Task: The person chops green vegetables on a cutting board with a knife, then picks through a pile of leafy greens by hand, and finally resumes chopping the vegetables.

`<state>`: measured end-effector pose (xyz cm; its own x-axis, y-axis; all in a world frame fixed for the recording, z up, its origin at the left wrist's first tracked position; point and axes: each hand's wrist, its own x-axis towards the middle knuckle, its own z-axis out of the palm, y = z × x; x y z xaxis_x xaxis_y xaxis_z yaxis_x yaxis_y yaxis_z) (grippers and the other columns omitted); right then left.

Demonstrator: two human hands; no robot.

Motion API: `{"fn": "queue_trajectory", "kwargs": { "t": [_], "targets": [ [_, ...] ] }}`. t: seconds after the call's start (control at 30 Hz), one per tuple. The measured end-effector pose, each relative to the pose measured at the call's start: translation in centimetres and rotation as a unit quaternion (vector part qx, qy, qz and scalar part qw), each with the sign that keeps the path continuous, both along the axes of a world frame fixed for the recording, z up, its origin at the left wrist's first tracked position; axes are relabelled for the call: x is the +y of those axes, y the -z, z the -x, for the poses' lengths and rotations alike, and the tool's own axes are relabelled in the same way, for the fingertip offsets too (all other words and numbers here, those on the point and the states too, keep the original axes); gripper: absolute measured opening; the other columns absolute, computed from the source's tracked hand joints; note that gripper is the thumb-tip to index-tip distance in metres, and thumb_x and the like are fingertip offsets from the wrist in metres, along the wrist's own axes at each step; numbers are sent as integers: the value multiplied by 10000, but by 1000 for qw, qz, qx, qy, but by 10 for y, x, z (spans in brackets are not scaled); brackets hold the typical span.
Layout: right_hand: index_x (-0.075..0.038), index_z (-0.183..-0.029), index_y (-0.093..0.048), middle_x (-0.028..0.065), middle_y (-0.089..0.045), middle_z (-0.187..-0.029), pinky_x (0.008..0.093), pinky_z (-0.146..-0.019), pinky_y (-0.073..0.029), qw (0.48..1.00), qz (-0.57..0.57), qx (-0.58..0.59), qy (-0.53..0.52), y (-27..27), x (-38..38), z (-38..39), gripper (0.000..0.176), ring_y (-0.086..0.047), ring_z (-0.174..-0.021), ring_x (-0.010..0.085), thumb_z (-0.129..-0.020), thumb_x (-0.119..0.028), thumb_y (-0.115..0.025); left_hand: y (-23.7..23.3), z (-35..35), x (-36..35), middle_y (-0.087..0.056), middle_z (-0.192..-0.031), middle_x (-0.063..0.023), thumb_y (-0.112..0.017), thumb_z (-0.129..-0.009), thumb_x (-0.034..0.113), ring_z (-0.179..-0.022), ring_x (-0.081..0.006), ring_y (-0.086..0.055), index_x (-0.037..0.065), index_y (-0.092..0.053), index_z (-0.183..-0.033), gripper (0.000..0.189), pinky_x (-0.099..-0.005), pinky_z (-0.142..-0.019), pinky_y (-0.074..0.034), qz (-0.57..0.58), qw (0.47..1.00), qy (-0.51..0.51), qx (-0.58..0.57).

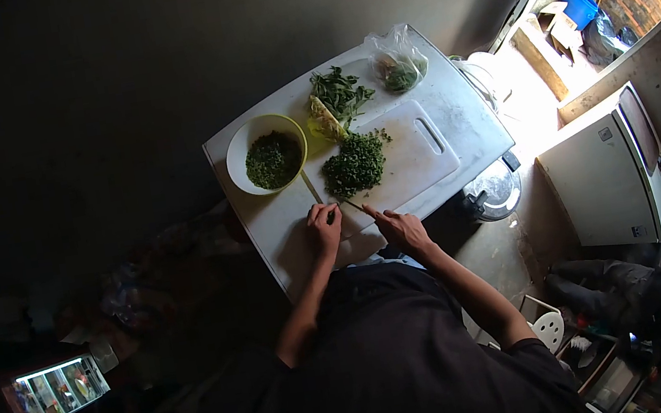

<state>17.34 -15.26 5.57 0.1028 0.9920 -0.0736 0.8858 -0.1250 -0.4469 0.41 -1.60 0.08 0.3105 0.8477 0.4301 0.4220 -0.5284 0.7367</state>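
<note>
My right hand (404,232) grips a knife (354,204), its thin blade pointing at the near edge of a pile of chopped green leaves (353,165). The pile lies on a white cutting board (414,164) with a slot handle. Beside the board's near left corner, my left hand (323,226) is closed with curled fingers; a dark bit shows at them, too small to name. Left of the board stands a yellow-rimmed bowl (238,162) with chopped greens inside. Whole leafy greens (341,92) lie behind the pile, next to a yellowish packet (324,120).
A clear plastic bag (400,64) with greens sits at the back of the white table (461,123). Right of the table is a round glass-like lid (494,189) with dark handles. A small white fridge (603,174) stands farther right, near a bright doorway with a blue bucket (579,7).
</note>
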Motion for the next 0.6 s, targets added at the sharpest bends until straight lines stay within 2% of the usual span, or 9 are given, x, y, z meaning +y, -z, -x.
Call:
{"fn": "queue_trajectory", "kwargs": {
  "t": [0.03,0.1,0.33,0.4,0.53,0.6],
  "targets": [
    [-224,-1553,-339,131,-659,-875,466,-528,-519,1000,0,-1,1,-2,-1,1,726,-656,-625,351,-883,-86,-582,3,-1,1,-635,-863,-103,-753,-825,83,-819,-299,-645,47,-706,-880,81,-396,-726,-522,0,1000,1,-1],
    [-279,-1540,-355,118,-673,-909,459,-540,-529,1000,2,-3,6,-7,-4,5,607,-658,-636,340,-971,-170,-537,4,0,3,-635,-858,-99,-762,-799,72,-822,-298,-641,46,-697,-863,94,-393,-724,-520,-9,1000,6,-8],
    [-290,-1553,-345,118,-673,-905,461,-549,-534,999,41,-8,7,-19,-14,15,690,-663,-640,349,-918,-132,-564,-2,0,0,-617,-855,-98,-745,-779,36,-823,-307,-615,53,-683,-832,83,-404,-726,-505,-59,998,27,-13],
    [-268,-1548,-366,147,-657,-870,483,-542,-524,1000,4,14,1,-18,-16,17,700,-655,-629,370,-899,-65,-530,-1,1,1,-603,-854,-102,-737,-778,35,-812,-314,-605,49,-683,-827,74,-412,-720,-498,-67,998,16,-3],
    [-263,-1538,-384,148,-657,-869,488,-560,-532,1000,5,3,3,1,-12,19,665,-660,-643,373,-912,-80,-515,2,1,2,-597,-852,-103,-738,-777,40,-811,-315,-600,45,-685,-824,71,-415,-716,-493,-57,998,17,-12],
    [-262,-1531,-393,156,-661,-880,492,-587,-539,998,-51,41,8,11,-4,21,642,-667,-668,377,-921,-90,-500,4,1,1,-597,-848,-103,-733,-778,39,-822,-313,-601,42,-692,-832,68,-416,-725,-494,-54,998,20,2]
  ]
}}
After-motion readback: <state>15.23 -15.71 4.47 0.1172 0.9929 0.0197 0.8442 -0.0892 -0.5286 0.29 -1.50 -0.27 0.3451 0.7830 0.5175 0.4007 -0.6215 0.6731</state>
